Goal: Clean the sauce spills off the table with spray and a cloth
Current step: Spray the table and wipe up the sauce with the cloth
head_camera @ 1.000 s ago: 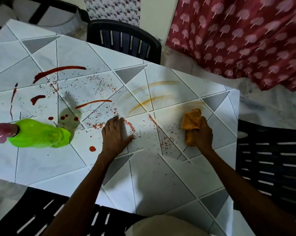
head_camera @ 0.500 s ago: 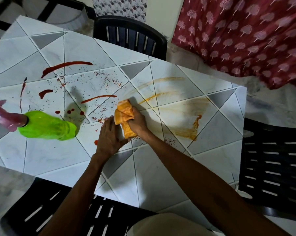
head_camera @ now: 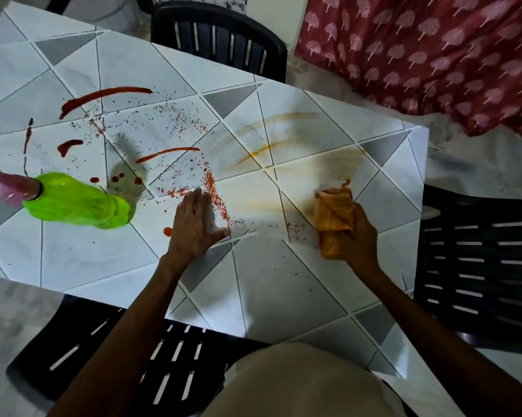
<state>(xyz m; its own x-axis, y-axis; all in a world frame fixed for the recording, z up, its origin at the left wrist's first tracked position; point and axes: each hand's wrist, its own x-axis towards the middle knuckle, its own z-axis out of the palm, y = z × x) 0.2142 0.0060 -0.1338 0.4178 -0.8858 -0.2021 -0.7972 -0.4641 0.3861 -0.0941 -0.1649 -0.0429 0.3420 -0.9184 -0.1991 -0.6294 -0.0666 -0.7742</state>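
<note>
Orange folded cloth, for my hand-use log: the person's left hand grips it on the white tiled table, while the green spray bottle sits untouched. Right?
No. The head view shows the right hand gripping the orange folded cloth; the left hand lies flat on the white tiled table. The green spray bottle does sit untouched.

Free room and obstacles on the tiled table [head_camera: 268, 284]. A green spray bottle [head_camera: 76, 203] stands near the left edge and blocks passage there. The left hand [head_camera: 196, 227] lies flat near the centre. The right hand [head_camera: 359, 239], gripping the orange cloth [head_camera: 333, 218], is well apart to its right. Open tabletop runs between them and along the near edge. A far chair [head_camera: 220, 34], a right chair [head_camera: 479, 266] and a near chair [head_camera: 103, 341] hem the table's sides.
</note>
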